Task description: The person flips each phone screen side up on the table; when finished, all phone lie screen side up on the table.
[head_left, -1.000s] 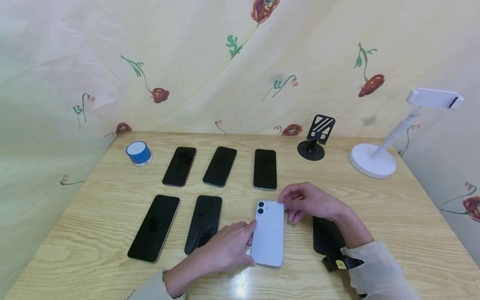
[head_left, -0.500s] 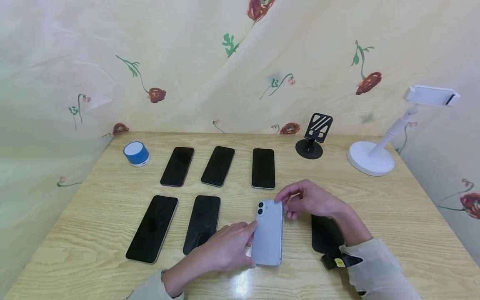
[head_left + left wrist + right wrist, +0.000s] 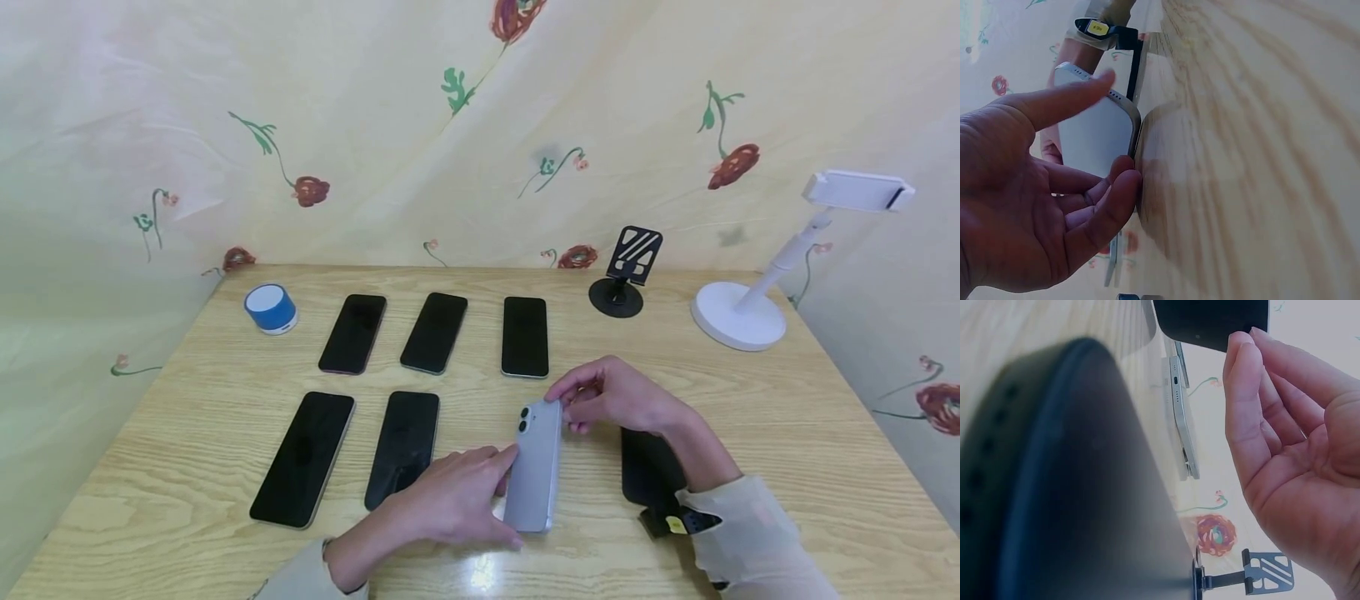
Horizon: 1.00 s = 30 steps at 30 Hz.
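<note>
A light-blue smartphone [image 3: 532,475] stands tilted on the table, its back with two camera lenses showing in the head view and its right edge raised. My right hand [image 3: 618,396] pinches its upper right corner between thumb and fingers; the right wrist view shows the phone's dark screen side [image 3: 1216,319] at those fingertips. Along the lower left edge, my left hand [image 3: 457,496] touches the phone with its fingertips. In the left wrist view, the left thumb [image 3: 1075,100] extends straight across in front of the phone, apart from the fingers.
Several dark-screened phones lie flat around, including one [image 3: 401,446] beside my left hand and a black one [image 3: 645,467] under my right wrist. Behind stand a blue speaker [image 3: 271,308], a black phone stand [image 3: 630,267] and a white stand [image 3: 738,317]. A flowered cloth hangs behind.
The phone has tipped further, its right edge rising, so its back looks narrower and its side shows more. Both hands stay at nearly the same places on it.
</note>
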Tool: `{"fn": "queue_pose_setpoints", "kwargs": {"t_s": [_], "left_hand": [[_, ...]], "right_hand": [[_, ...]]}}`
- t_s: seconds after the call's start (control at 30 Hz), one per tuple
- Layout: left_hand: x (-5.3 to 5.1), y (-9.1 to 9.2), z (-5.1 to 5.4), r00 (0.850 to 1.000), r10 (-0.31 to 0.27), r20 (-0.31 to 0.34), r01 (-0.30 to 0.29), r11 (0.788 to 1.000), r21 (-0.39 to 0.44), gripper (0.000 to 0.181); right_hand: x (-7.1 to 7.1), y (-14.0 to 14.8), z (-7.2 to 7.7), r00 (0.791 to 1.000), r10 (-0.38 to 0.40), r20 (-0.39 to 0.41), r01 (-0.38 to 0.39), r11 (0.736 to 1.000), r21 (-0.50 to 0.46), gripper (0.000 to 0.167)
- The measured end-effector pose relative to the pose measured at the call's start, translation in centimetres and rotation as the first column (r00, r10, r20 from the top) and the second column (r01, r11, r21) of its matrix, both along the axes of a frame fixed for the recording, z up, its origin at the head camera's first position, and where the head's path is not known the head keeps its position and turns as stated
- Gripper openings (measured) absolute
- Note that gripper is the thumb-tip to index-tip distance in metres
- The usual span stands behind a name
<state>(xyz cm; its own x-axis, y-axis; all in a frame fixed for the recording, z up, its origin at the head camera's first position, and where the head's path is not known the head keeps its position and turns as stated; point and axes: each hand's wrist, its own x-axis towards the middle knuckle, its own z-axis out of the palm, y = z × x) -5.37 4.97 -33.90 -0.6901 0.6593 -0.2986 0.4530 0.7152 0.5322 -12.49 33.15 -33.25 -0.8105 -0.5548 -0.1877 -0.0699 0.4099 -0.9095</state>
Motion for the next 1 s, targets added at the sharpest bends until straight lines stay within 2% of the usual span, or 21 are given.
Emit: {"fn": "queue_pose_setpoints", "kwargs": {"t_s": [0.1, 0.23, 0.37, 0.63, 0.77, 0.93, 1.0], "left_hand": [[0.0, -0.1, 0.1, 0.999, 0.012, 0.052, -0.014, 0.999, 0.043, 0.108], [0.0, -0.3, 0.1, 0.993, 0.012, 0.117, -0.026, 0.992, 0.123, 0.102], [-0.1, -0.4, 0.0, 0.990, -0.007, 0.139, -0.017, 0.985, 0.172, 0.094], [-0.3, -0.9, 0.0, 0.984, -0.030, 0.178, -0.010, 0.976, 0.220, 0.085], [-0.4, -1.3, 0.0, 0.971, -0.048, 0.236, -0.019, 0.962, 0.272, 0.076], [-0.6, -1.7, 0.0, 0.944, -0.057, 0.325, -0.054, 0.945, 0.321, 0.081], [-0.5, -1.8, 0.0, 0.938, -0.052, 0.342, -0.067, 0.942, 0.328, 0.080]], "right_hand": [[0.1, -0.1, 0.1, 1.000, -0.002, 0.001, 0.002, 1.000, 0.002, 0.025], [0.2, -0.2, 0.3, 1.000, -0.011, 0.006, 0.011, 1.000, 0.006, 0.025], [0.3, -0.3, 0.4, 1.000, -0.013, -0.006, 0.013, 1.000, 0.006, 0.025], [0.5, -0.5, 0.5, 0.994, -0.018, -0.105, 0.022, 0.999, 0.038, 0.024], [0.6, -0.6, 0.7, 0.995, -0.020, -0.097, 0.023, 0.999, 0.039, 0.025], [0.6, -0.8, 0.7, 0.997, -0.029, -0.078, 0.031, 0.999, 0.033, 0.028], [0.6, -0.9, 0.7, 0.996, -0.035, -0.078, 0.038, 0.999, 0.034, 0.028]]}}
